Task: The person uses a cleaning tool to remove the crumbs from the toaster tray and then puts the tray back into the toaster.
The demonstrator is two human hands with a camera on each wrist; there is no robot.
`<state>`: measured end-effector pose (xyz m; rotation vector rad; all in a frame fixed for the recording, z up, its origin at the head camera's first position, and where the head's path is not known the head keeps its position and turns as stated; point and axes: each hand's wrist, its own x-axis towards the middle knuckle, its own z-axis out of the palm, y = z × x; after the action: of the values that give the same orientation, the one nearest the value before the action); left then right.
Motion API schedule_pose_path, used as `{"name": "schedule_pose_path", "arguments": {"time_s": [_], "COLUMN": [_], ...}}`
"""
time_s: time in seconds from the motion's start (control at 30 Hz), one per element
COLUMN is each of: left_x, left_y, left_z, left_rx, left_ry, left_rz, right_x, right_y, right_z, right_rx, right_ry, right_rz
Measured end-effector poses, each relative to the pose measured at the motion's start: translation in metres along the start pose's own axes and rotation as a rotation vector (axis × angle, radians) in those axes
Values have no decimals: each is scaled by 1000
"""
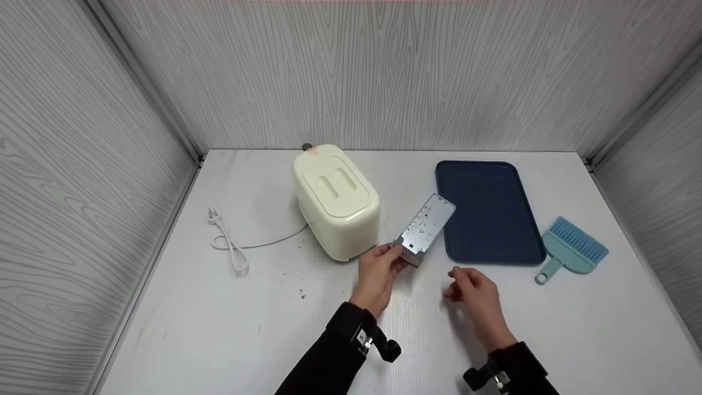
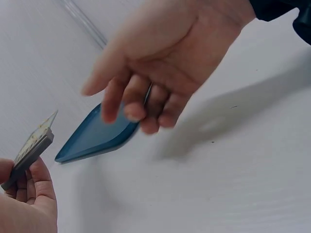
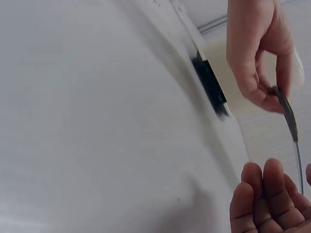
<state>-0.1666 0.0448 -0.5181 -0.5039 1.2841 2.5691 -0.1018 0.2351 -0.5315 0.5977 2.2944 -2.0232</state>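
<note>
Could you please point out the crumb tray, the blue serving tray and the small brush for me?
crumb tray [image 1: 426, 225], head view, middle of its speckled metal plate.
blue serving tray [image 1: 488, 211], head view, bare floor.
small brush [image 1: 577, 247], head view, base of its bristles.

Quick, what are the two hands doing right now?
Left hand: grips the near end of the crumb tray, which is speckled with crumbs.
Right hand: empty, fingers loosely curled, above the table.

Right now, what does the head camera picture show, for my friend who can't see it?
A person's left hand holds a crumb-speckled metal tray beside a cream toaster on a white table. The right hand hovers empty near a dark blue tray and a teal brush.
</note>
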Motion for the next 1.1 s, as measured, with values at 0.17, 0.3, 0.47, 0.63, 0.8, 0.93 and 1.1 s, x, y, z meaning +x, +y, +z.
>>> {"name": "schedule_pose_path", "arguments": {"time_s": [0.17, 0.3, 0.47, 0.63, 0.8, 0.93, 1.1], "left_x": [1, 2, 4, 4, 3, 2, 1], "left_y": [6, 8, 8, 8, 9, 10, 11], "left_z": [-3, -4, -6, -7, -7, -6, -8], "left_rx": [-2, 0, -2, 11, 13, 12, 27], "left_ry": [7, 17, 28, 27, 27, 15, -5], "left_rz": [-1, 2, 4, -3, -11, -15, -12], "right_x": [10, 20, 37, 54, 61, 61, 53], "right_y": [-6, -6, -3, 3, 13, 17, 13], "right_z": [-42, -69, -93, -105, -109, -105, -93], "right_rx": [-306, -531, -729, -929, -1056, -1090, -1097], "right_ry": [73, 112, 12, -140, -205, -227, -221], "right_rz": [-81, -193, -290, -337, -368, -359, -382]}}
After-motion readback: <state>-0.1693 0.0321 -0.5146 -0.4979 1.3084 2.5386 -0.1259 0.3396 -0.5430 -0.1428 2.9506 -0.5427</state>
